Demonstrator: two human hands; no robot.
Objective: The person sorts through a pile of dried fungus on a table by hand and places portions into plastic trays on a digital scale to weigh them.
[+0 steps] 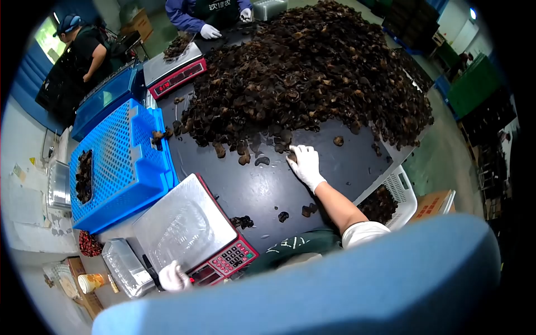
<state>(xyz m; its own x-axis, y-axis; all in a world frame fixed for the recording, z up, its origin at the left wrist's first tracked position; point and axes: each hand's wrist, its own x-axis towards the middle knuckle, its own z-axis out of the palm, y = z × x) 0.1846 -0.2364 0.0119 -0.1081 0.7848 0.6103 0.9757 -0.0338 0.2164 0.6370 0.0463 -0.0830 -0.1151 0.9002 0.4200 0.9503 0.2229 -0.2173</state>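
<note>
A large heap of dark dried wood ear mushrooms [301, 72] covers the far side of the dark tabletop [245, 192]. My right hand [306, 167], in a white glove, lies at the heap's near edge, with a small brown wood ear mushroom [292, 158] between thumb and fingers. White-gloved too, my left hand [175, 277] rests at the near corner of a red digital scale [234, 255], beside its display. Its fingers are too small and blurred to read. The scale's steel pan [184, 226] carries no mushrooms. Several loose pieces lie on the tabletop between the scale and my right hand.
A blue perforated crate [120, 162] stands left of the scale, near clear plastic boxes [124, 267]. A second red scale [177, 78] holds mushrooms. Across the table is a person with gloved hands [210, 32]; another person [95, 53] stands at left. A white basket [403, 192] sits lower right.
</note>
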